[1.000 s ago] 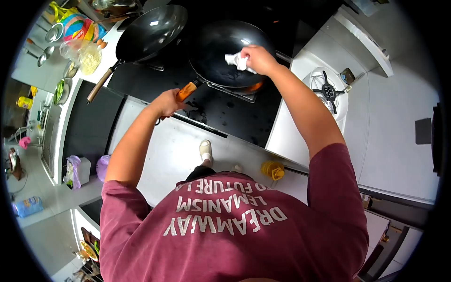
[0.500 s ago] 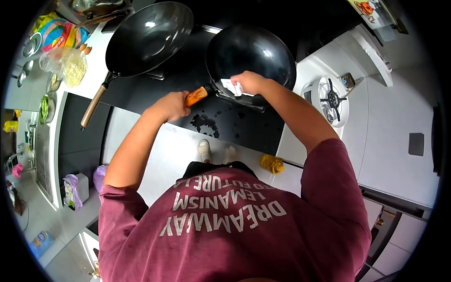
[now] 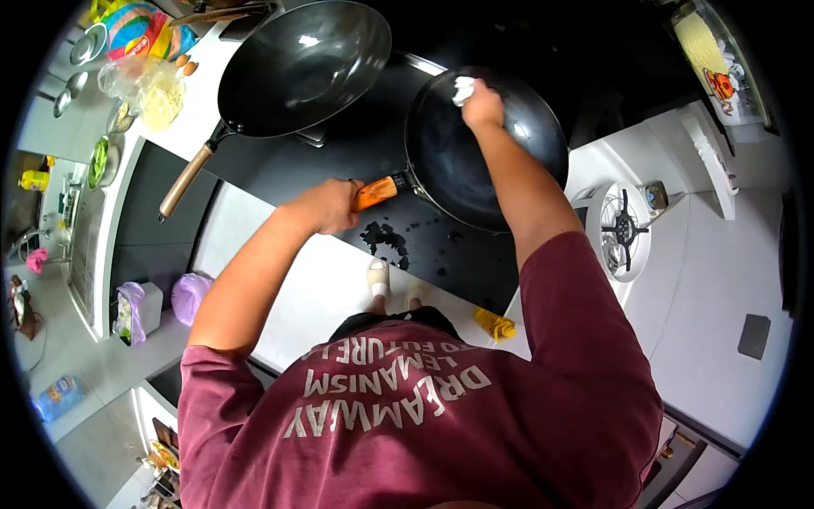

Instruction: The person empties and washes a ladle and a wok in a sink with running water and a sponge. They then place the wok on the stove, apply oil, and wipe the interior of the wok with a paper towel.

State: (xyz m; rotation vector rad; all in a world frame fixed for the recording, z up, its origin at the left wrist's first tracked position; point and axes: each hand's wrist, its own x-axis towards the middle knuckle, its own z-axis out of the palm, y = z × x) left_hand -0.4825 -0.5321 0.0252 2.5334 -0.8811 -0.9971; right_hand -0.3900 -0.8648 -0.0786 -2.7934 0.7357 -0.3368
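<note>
My left hand (image 3: pixel 333 206) is wrapped round the orange-brown wooden handle (image 3: pixel 376 193) of a dark wok (image 3: pixel 458 161) on the black cooktop (image 3: pixel 339 161). In my right hand (image 3: pixel 483 106) is a crumpled white paper towel (image 3: pixel 463 90), pressed to the wok's inner wall near its far rim. The wok's inside looks dark and shiny. To the left, a second dark wok (image 3: pixel 297 72) stands with its light brown handle (image 3: pixel 185 180) pointing toward me.
Water puddles (image 3: pixel 386 242) lie on the cooktop's near edge. An oil bottle (image 3: pixel 494 324) is by the counter edge. Right of the cooktop stands a round white appliance (image 3: pixel 626 231). Eggs (image 3: pixel 188 65) and a bag of noodles (image 3: pixel 161 102) rest on the left counter.
My right hand has moved the paper towel from the wok's near side to its far side. My left hand stays on the handle. The whole view has shifted slightly.
</note>
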